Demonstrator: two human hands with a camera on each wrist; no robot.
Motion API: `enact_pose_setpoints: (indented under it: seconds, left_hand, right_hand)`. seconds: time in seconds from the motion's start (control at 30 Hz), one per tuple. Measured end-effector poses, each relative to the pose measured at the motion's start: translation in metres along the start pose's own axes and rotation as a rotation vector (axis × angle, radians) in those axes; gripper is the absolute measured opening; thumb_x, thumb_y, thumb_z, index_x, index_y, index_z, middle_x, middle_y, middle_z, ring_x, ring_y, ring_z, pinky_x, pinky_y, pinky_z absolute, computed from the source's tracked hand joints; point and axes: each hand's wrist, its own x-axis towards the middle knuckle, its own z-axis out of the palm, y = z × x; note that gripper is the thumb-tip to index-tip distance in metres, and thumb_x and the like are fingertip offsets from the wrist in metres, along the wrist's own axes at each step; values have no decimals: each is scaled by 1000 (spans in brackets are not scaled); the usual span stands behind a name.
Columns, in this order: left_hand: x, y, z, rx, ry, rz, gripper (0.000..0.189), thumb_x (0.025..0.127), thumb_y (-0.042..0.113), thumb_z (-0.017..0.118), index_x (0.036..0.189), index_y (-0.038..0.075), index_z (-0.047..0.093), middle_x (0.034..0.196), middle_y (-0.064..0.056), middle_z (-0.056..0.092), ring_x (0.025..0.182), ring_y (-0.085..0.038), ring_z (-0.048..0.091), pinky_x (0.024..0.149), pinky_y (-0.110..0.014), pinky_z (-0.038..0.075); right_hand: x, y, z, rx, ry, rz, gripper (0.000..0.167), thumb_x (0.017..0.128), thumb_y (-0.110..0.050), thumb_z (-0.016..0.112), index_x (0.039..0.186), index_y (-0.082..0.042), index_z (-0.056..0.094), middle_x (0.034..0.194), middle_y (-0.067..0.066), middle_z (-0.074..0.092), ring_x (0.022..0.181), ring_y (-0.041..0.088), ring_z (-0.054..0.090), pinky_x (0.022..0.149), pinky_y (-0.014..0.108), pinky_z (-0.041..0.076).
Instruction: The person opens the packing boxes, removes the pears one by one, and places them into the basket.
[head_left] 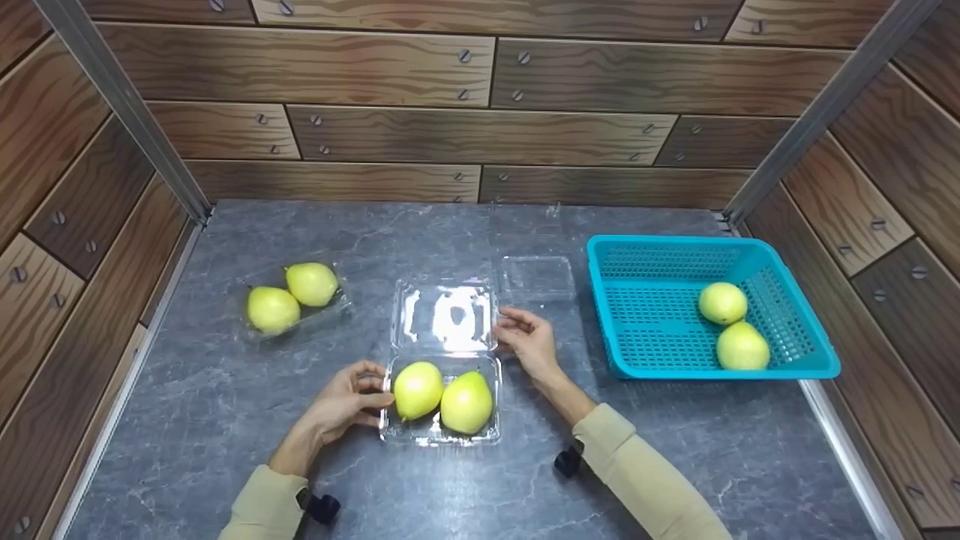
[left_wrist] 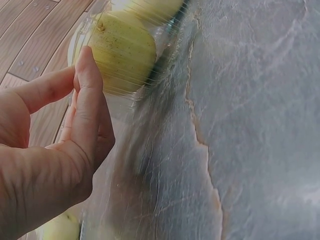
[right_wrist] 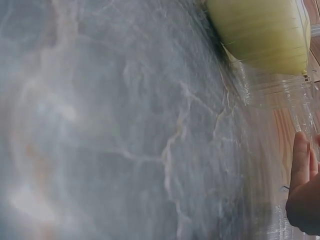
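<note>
A clear plastic clamshell container (head_left: 441, 436) lies opened out on the grey table, its lid (head_left: 444, 315) folded back away from the person. Two yellow-green pears (head_left: 418, 391) (left_wrist: 116, 52) (right_wrist: 262, 35) sit side by side in its base. My left hand (head_left: 345, 405) (left_wrist: 65, 120) pinches the base's left rim between thumb and fingers. On the other side, my right hand (head_left: 531, 346) (right_wrist: 306, 180) holds the lid's right edge between thumb and fingertips; in the right wrist view that hand is partly cut off.
Another clear container holding two pears (head_left: 311, 284) stands at the back left. On the right, a teal plastic basket (head_left: 615, 367) has two pears (head_left: 742, 346) in its right part. Clear empty containers (head_left: 536, 277) stand behind the right hand. Wood-patterned walls (head_left: 390, 135) enclose the table.
</note>
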Motion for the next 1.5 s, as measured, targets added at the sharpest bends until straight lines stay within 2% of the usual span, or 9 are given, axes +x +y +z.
enact_pose_setpoints:
  seconds: [0.23,0.5,0.83,1.03,1.3,1.5]
  left_hand:
    - [2,2,0,-2,17,-3,41,89,-6,74,122,-1,50,98,-2,64,80,-16,68,62,-30,67]
    - [5,4,0,3,29,6,40,89,-5,75,120,0,51,97,-2,65,79,-15,67,59,-29,66]
    - [10,5,1,-10,33,13,43,90,-5,74,125,-4,49,97,-1,65,82,-17,68,63,-30,66]
    - [11,5,1,-23,43,7,41,89,-5,74,123,-1,51,97,-2,65,81,-18,68,63,-31,67]
    - [9,6,2,-22,43,3,43,90,-5,74,125,-2,50,98,-2,66,81,-17,68,63,-29,66]
    - [7,6,1,-34,45,2,42,90,-6,74,124,-1,51,97,-1,65,80,-17,68,62,-29,66]
  right_hand:
    - [7,4,1,26,-14,32,44,88,10,73,130,15,63,87,-4,76,74,7,73,66,25,68]
    - [12,6,1,51,2,93,42,90,11,71,130,16,64,86,-5,75,76,6,73,66,23,67]
    - [17,9,1,47,-27,98,38,92,8,70,129,17,63,84,-4,73,73,7,72,66,23,67]
    - [20,7,-2,42,-57,108,39,93,8,70,129,17,63,85,-2,77,72,10,74,68,26,68]
    - [16,-8,-10,-83,-67,94,38,94,-4,75,129,10,66,92,2,79,75,14,74,63,28,68]
    - [10,-24,-15,-233,-76,-15,40,93,-5,76,127,11,67,101,13,78,80,17,75,70,34,70]
